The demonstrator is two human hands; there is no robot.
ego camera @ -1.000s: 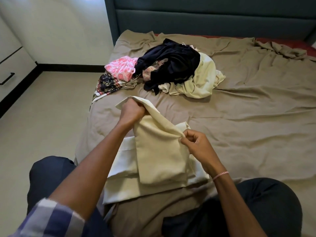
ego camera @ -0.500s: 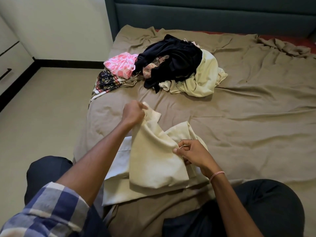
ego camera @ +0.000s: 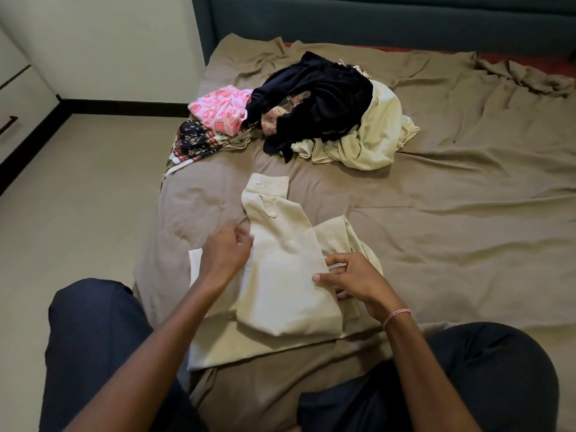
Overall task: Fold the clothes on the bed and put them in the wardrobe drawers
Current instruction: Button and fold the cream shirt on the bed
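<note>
A cream shirt lies partly folded on the brown bed sheet in front of me, one sleeve laid up across it with its buttoned cuff pointing away. My left hand hovers at the sleeve's left edge, fingers loosely curled and holding nothing. On the shirt's right side my right hand rests, with its fingers and thumb on the fold of cloth. A pile of unfolded clothes sits farther up the bed: a black garment, a pink patterned one, a dark floral one and a pale yellow one.
My knees in dark trousers rest on the bed's near edge. Beige floor lies to the left. White wardrobe drawers with a dark handle stand at the far left. A dark teal headboard runs along the back.
Both hands held the sleeve up off the shirt; now the sleeve lies flat across it. My left hand has let go and drawn back; my right hand has lowered onto the shirt.
</note>
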